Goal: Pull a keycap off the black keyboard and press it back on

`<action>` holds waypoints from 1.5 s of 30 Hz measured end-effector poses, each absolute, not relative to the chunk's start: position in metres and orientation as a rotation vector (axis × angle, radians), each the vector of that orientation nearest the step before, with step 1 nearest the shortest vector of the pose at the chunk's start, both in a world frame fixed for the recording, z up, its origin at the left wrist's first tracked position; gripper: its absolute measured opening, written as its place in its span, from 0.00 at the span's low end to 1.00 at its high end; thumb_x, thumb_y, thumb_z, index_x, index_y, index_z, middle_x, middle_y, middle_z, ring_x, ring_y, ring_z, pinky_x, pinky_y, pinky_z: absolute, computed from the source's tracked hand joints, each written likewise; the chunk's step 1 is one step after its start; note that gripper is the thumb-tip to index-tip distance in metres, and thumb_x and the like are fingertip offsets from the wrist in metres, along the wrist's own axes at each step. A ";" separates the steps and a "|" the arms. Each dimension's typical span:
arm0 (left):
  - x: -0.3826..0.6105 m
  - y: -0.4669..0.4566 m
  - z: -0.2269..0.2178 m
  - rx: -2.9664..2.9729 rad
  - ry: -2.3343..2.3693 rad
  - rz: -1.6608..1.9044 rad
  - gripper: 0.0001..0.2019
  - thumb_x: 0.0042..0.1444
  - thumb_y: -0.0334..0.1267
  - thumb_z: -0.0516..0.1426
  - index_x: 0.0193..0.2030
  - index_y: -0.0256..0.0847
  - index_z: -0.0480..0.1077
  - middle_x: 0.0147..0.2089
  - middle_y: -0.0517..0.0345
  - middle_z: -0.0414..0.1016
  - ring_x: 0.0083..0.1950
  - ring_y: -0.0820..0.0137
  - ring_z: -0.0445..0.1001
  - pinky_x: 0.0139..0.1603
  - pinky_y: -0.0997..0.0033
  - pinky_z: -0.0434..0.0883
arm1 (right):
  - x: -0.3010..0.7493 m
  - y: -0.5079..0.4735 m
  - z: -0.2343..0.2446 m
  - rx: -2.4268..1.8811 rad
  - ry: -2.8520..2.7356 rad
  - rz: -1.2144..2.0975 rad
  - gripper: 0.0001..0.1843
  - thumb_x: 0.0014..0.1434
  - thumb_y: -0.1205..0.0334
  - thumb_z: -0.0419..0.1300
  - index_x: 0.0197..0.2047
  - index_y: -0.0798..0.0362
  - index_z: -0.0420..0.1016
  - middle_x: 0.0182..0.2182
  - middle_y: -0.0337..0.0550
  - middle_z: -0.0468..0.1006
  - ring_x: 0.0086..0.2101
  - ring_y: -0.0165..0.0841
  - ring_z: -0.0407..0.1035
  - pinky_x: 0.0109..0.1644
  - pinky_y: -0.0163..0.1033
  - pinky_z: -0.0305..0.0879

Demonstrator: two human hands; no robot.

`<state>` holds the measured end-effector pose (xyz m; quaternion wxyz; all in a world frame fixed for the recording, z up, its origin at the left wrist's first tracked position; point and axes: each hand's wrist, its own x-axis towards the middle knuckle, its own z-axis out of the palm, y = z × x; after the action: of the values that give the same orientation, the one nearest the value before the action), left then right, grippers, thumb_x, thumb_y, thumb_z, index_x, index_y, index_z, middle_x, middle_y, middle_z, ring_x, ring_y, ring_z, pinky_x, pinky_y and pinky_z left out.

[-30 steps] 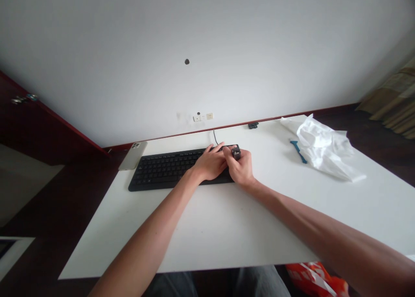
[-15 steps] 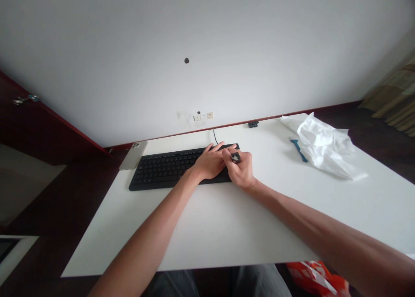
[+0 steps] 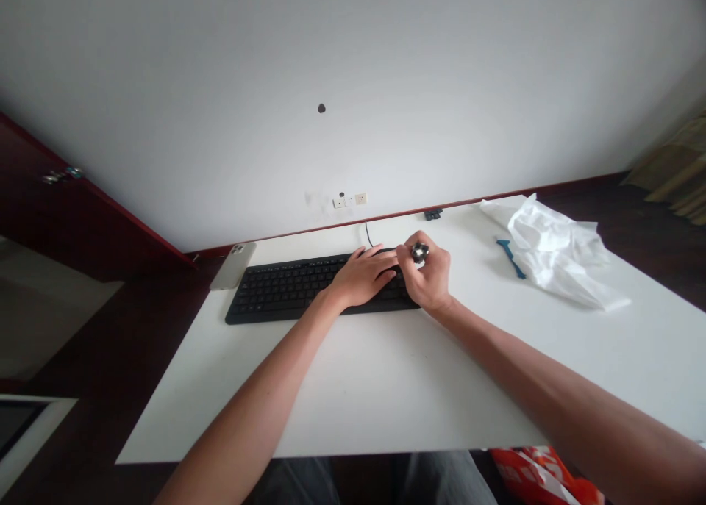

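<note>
Right grip [image 3: 427,273] over keyboard [image 3: 281,288] edge, room rightward.

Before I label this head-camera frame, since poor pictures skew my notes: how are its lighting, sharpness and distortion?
Head view: soft, mostly even light, the crumpled white wrapping brightest; head view: a small glint on the dark object in the right hand; head view: legends on the keyboard too small to read; head view: wide-angle stretch, the door slanting.
</note>
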<state>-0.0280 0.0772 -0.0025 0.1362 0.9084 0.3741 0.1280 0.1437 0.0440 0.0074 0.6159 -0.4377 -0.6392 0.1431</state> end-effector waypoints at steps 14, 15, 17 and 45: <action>-0.024 0.071 0.007 2.567 1.163 0.954 0.09 0.68 0.42 0.60 0.47 0.45 0.80 0.44 0.54 0.81 0.51 0.61 0.76 0.58 0.57 0.72 | 0.177 0.104 -0.005 -0.939 -1.008 0.819 0.25 0.66 0.32 0.52 0.44 0.46 0.71 0.36 0.43 0.75 0.40 0.38 0.73 0.40 0.41 0.71; -0.023 0.069 0.009 2.511 1.176 0.978 0.09 0.69 0.42 0.59 0.45 0.44 0.81 0.42 0.54 0.81 0.47 0.63 0.77 0.54 0.59 0.73 | 0.178 0.105 -0.005 -0.954 -1.009 0.839 0.26 0.65 0.32 0.53 0.45 0.46 0.73 0.38 0.44 0.76 0.42 0.37 0.73 0.41 0.40 0.71; -0.018 0.064 0.011 2.360 1.178 1.010 0.10 0.69 0.43 0.59 0.46 0.43 0.81 0.40 0.55 0.80 0.39 0.67 0.76 0.47 0.64 0.74 | 0.179 0.104 -0.005 -0.976 -1.012 0.871 0.27 0.65 0.32 0.55 0.47 0.45 0.77 0.40 0.42 0.75 0.43 0.36 0.72 0.41 0.39 0.71; -0.005 0.072 -0.004 1.474 0.878 1.168 0.13 0.59 0.36 0.65 0.50 0.40 0.75 0.42 0.55 0.80 0.39 0.70 0.81 0.47 0.67 0.77 | 0.160 0.081 0.007 -0.875 -1.099 1.105 0.24 0.50 0.44 0.75 0.45 0.49 0.82 0.42 0.42 0.82 0.41 0.38 0.76 0.51 0.49 0.76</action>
<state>-0.0050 0.0724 -0.0037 0.5083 0.6115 0.3644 0.4846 0.1599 0.0810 0.0068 0.6266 -0.3814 -0.4793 0.4820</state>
